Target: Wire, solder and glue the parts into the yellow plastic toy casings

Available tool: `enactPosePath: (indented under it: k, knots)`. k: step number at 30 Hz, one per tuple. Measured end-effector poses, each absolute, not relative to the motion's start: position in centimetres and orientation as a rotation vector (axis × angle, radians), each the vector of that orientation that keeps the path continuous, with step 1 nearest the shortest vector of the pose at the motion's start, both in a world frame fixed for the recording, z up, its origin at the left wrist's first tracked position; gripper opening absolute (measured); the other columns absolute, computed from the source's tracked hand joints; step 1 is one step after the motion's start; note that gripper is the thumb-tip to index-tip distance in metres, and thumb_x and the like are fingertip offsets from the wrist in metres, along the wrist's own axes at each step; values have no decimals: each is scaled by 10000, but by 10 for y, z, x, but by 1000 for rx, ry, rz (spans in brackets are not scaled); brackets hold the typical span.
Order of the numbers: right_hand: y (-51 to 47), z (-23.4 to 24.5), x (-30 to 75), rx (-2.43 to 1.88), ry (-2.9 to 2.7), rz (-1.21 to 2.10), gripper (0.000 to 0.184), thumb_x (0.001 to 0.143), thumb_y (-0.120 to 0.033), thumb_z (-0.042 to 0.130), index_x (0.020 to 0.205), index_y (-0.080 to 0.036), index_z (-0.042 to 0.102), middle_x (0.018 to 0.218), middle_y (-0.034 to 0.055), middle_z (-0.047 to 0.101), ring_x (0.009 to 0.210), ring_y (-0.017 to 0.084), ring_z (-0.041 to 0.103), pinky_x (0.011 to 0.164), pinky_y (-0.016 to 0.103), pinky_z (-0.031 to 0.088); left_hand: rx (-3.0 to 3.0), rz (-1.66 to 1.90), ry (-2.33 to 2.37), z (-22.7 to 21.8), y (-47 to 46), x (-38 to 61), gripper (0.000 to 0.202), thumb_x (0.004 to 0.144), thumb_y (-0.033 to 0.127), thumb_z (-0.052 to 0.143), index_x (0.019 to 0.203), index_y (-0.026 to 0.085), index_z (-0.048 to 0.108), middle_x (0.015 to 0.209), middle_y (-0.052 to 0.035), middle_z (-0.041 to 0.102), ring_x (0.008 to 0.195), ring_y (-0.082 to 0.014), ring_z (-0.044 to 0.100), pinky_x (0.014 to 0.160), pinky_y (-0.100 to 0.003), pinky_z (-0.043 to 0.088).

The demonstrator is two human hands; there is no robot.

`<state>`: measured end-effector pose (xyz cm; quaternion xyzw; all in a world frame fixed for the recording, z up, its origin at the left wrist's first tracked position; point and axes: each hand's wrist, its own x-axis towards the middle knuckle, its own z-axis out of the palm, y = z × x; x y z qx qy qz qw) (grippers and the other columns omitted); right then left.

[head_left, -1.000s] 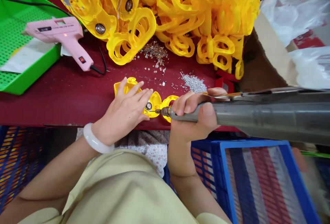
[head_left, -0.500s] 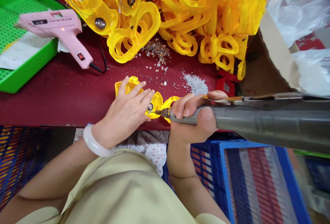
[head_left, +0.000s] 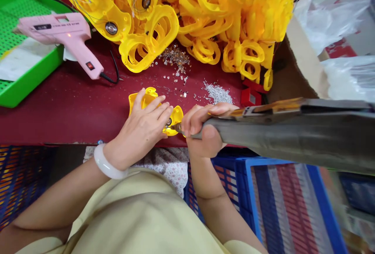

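Note:
My left hand (head_left: 143, 121) presses flat with spread fingers on a yellow plastic piece (head_left: 175, 118) lying on the maroon table (head_left: 73, 123). My right hand (head_left: 202, 129) grips a grey rotary tool (head_left: 278, 137) with a cable-thick body running off to the right. Its thin bit (head_left: 176, 128) points into the yellow piece, next to a small round silver stud (head_left: 168, 121). The right end of the yellow piece is hidden under my right hand. A pale bangle (head_left: 108, 161) circles my left wrist.
A heap of yellow plastic shapes (head_left: 205, 23) fills the table's back. Between it and my hands lie clear rhinestones (head_left: 174, 55) and silver beads (head_left: 218, 93). A pink glue gun (head_left: 67, 37) rests by a green tray (head_left: 32, 78). Blue crates (head_left: 281, 203) stand below the table edge.
My right hand and the rotary tool have shifted left, closer to my left hand, and now cover the yellow ring at the piece's right end. The view has tilted slightly.

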<state>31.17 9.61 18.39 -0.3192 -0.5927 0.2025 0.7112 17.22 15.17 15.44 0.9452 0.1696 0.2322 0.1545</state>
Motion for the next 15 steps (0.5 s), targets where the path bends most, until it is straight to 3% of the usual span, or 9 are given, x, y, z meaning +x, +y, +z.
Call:
enactPosePath:
  k: [6,12,15]
  knots:
    - [89,191,310,-746,-1180,393,205,906,-204,554,1110,-209,575,609,-36,418,495,81,437,451,212,365,2781,673,482,160,151,167,464,832,242,684,1235,46,563,1351,-191,504,1364,-343,369,1156,-596,172]
    - [57,219,324,-647,-1090,297,227,878,-206,522,1075,-125,603,594,-26,375,482,75,409,437,195,375,2813,668,517,170,149,160,148,873,234,614,853,89,633,1108,-144,560,1223,-320,472,1078,-532,303]
    - [39,222,330,-662,-1098,280,273,882,-194,484,1114,-115,605,608,-21,365,493,79,409,443,206,372,2802,731,504,170,149,159,196,923,171,502,785,102,623,1040,-118,574,1172,-278,502,1050,-505,333]
